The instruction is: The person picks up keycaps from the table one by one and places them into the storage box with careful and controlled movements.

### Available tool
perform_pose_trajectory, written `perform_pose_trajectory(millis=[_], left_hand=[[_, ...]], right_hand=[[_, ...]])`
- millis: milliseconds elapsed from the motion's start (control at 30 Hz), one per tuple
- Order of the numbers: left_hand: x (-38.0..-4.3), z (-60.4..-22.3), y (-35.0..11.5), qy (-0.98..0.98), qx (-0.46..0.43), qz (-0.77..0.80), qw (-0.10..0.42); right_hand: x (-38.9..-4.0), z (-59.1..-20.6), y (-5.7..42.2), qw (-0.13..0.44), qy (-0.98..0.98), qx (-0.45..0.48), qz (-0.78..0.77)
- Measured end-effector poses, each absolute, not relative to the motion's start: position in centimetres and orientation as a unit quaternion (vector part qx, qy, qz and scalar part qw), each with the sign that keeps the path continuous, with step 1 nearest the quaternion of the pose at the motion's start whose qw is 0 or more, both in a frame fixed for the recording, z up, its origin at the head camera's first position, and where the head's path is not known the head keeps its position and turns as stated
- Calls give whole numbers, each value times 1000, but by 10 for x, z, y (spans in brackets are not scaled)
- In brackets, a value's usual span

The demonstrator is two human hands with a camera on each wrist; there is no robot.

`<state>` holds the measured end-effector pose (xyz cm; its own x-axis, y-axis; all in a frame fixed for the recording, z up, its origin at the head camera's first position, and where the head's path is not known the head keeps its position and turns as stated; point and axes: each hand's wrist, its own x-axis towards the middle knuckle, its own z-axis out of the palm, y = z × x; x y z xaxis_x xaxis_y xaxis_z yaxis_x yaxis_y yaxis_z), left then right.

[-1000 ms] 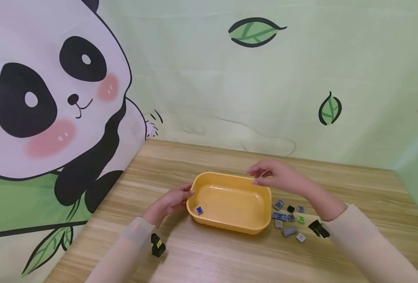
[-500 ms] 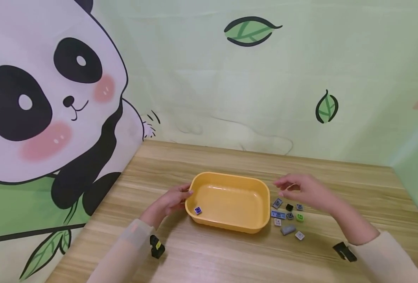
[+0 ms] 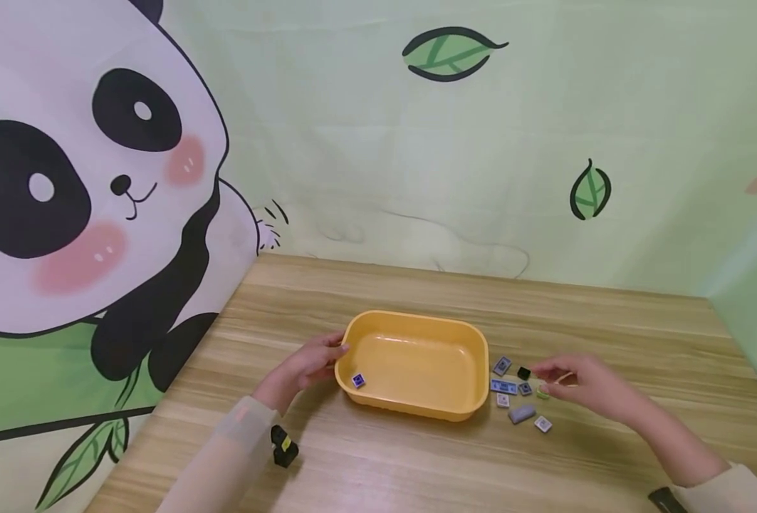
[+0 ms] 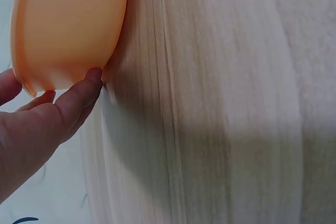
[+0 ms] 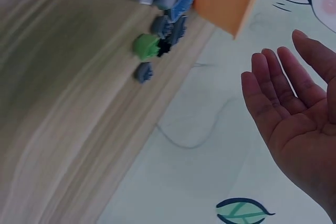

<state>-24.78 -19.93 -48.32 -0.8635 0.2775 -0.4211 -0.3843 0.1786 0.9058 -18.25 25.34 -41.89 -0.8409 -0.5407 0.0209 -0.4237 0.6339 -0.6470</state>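
Note:
My left hand (image 3: 309,363) grips the left end of a yellow plastic tray (image 3: 416,411), thumb at the rim and fingers against the outer wall in the left wrist view. One small blue square block (image 3: 358,380) lies in the tray's near left corner. Right of the tray, my right hand (image 3: 586,381) hovers at the loose toy blocks with relaxed fingers, holding nothing that I can see. Its fingertips are nearest the black block (image 3: 523,372) and partly cover the green block (image 3: 543,392). In the right wrist view the palm (image 5: 302,135) shows bare.
Around them lie a long blue block (image 3: 503,386), a grey rounded piece (image 3: 522,414), a white block (image 3: 543,425) and several others. A black object with a yellow mark (image 3: 283,447) is by the left sleeve. Behind the wooden table (image 3: 442,470) hangs a panda-print cloth (image 3: 352,142).
My right hand has moved from above the tray's far right rim rightward and nearer to me, down to the loose blocks. The left hand keeps its grip on the tray.

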Motion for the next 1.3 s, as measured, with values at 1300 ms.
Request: perform_pose_trajectory(millis=[1300], left_hand=[[-249, -486, -200, 719, -32, 644, 259]], right_hand=[[-159, -484, 263, 90, 946, -197, -242]])
